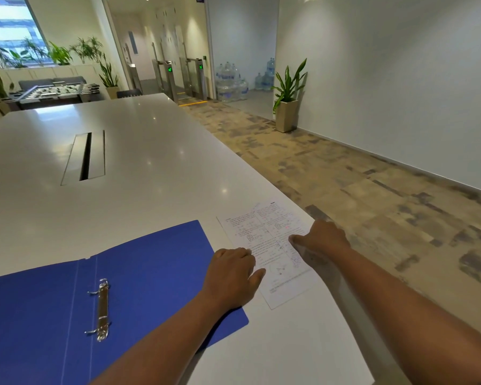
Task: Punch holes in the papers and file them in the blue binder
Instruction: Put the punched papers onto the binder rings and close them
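On white table (139, 162), blue binder (150, 268) lies open, rings empty; papers (270, 245) beside it, unfiled, no punch visible; left hand (231, 276) and right hand (322, 237) rest on sheets, fingers loosely curled, gripping nothing evident.

On the table (150, 168), the papers (272, 254) lie between the left grip (231, 276) and right grip (322, 240), both touching them; the open binder (136, 273) lies left of the left grip.

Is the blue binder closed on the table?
No, the blue binder lies open flat, and its metal rings are showing.
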`<state>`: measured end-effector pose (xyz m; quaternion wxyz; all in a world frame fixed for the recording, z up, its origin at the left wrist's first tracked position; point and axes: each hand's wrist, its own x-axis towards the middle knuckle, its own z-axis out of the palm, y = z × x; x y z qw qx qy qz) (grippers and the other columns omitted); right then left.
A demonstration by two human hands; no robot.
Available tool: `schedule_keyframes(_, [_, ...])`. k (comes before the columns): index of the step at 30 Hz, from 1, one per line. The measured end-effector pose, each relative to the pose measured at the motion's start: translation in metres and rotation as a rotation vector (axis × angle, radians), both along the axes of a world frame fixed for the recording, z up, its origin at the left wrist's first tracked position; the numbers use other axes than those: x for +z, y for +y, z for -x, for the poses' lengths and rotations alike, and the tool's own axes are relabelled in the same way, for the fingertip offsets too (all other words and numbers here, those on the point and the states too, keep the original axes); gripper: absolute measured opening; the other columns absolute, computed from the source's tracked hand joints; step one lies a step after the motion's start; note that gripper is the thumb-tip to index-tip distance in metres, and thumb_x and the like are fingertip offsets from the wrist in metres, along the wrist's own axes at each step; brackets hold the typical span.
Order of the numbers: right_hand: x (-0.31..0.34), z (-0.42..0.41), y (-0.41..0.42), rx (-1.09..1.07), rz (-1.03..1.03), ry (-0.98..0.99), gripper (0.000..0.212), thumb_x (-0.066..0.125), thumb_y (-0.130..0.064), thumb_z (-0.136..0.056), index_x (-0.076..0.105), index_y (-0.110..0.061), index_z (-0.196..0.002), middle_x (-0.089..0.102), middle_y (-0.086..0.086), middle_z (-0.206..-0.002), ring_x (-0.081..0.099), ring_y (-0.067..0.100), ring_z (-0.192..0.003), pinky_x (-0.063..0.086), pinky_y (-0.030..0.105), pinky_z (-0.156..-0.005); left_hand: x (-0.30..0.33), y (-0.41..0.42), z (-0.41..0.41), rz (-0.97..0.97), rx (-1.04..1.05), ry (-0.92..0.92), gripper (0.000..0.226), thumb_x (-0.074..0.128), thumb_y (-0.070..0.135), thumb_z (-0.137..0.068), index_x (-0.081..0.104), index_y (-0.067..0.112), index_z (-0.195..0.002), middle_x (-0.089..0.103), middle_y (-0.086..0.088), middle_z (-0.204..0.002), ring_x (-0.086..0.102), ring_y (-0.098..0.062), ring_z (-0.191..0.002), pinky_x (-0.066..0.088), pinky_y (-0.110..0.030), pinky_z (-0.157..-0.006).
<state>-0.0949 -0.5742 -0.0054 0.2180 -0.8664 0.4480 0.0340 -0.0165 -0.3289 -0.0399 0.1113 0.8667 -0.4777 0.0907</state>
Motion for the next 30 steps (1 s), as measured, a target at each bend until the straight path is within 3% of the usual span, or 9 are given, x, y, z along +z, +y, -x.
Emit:
schedule_keyframes(3, [0.002,-0.001,-0.004,0.01,-0.019,-0.012,0.115,0.057,-0.089,-0.041,0.057,-0.015,-0.128,0.062,0.009,-0.13,0.06,0.035,-0.117,0.054,0.045,-0.093,-0.004,0.0,-0.001,0.036,0.011,0.029,0.044,0.037,0.062,-0.094,0.059,0.027,-0.078,0.061,0.015,-0.085,0.056,-0.007,-0.081,0.039,-0.026,-0.089])
schedule_keyframes(11, [-0.008,-0.003,-0.013,-0.02,-0.032,-0.037,0.141,0.049,-0.097,-0.028,0.049,-0.012,-0.14,0.06,0.01,-0.135,0.06,0.034,-0.117,0.054,0.048,-0.095,-0.005,0.001,-0.002,0.07,0.012,0.032,0.045,0.037,0.063,-0.093,0.061,0.027,-0.08,0.059,0.015,-0.083,0.055,-0.008,-0.078,0.038,-0.026,-0.087])
schedule_keyframes(15, [-0.003,-0.002,-0.004,-0.03,-0.006,-0.026,0.127,0.063,-0.092,-0.045,0.046,-0.011,-0.142,0.058,0.011,-0.136,0.058,0.034,-0.119,0.053,0.048,-0.097,-0.004,0.002,-0.002,0.066,0.009,0.043,0.048,0.035,0.065,-0.093,0.065,0.028,-0.085,0.065,0.016,-0.094,0.06,-0.007,-0.088,0.04,-0.029,-0.091])
schedule_keyframes(20, [0.001,-0.005,-0.003,-0.071,-0.016,-0.007,0.119,0.077,-0.078,-0.06,0.037,-0.01,-0.149,0.046,0.016,-0.148,0.048,0.038,-0.131,0.047,0.049,-0.105,-0.007,0.001,-0.002,0.076,0.016,0.04,0.046,0.038,0.064,-0.093,0.064,0.028,-0.085,0.065,0.015,-0.096,0.059,-0.008,-0.086,0.034,-0.025,-0.086])
schedule_keyframes(22, [0.001,-0.006,-0.005,-0.067,-0.049,-0.039,0.117,0.082,-0.071,-0.056,0.039,-0.009,-0.146,0.057,0.013,-0.136,0.057,0.036,-0.122,0.052,0.048,-0.097,-0.007,0.001,-0.002,0.082,0.022,0.038,0.046,0.038,0.065,-0.093,0.064,0.027,-0.085,0.065,0.015,-0.095,0.059,-0.008,-0.085,0.032,-0.024,-0.084])
schedule_keyframes(24, [0.005,-0.004,-0.003,-0.049,-0.099,-0.088,0.097,0.089,-0.056,-0.06,0.049,-0.007,-0.134,0.068,0.009,-0.113,0.066,0.03,-0.101,0.056,0.042,-0.082,-0.007,0.001,-0.001,0.078,0.023,0.031,0.047,0.037,0.065,-0.093,0.064,0.028,-0.085,0.064,0.016,-0.094,0.058,-0.007,-0.084,0.03,-0.024,-0.083])
schedule_keyframes(26, [0.011,0.001,0.001,-0.049,-0.129,-0.149,0.061,0.089,-0.037,-0.073,0.056,-0.005,-0.113,0.067,0.004,-0.094,0.064,0.021,-0.082,0.052,0.034,-0.068,-0.007,0.002,-0.001,0.085,0.021,0.032,0.047,0.038,0.065,-0.093,0.064,0.028,-0.085,0.065,0.016,-0.095,0.058,-0.007,-0.084,0.03,-0.024,-0.083])
schedule_keyframes(28, [0.013,0.005,0.003,-0.077,-0.142,-0.18,0.036,0.082,-0.02,-0.081,0.053,-0.005,-0.096,0.063,0.001,-0.088,0.057,0.016,-0.072,0.044,0.027,-0.058,-0.008,0.002,-0.002,0.093,0.019,0.04,0.047,0.038,0.065,-0.093,0.065,0.027,-0.085,0.066,0.016,-0.096,0.059,-0.008,-0.085,0.031,-0.024,-0.082])
schedule_keyframes(30, [0.016,0.006,0.003,-0.075,-0.146,-0.196,0.019,0.071,-0.006,-0.079,0.057,-0.004,-0.091,0.067,0.006,-0.09,0.058,0.019,-0.07,0.043,0.027,-0.057,-0.009,0.002,-0.002,0.095,0.017,0.043,0.048,0.038,0.065,-0.093,0.066,0.027,-0.086,0.066,0.015,-0.095,0.06,-0.008,-0.083,0.032,-0.025,-0.081])
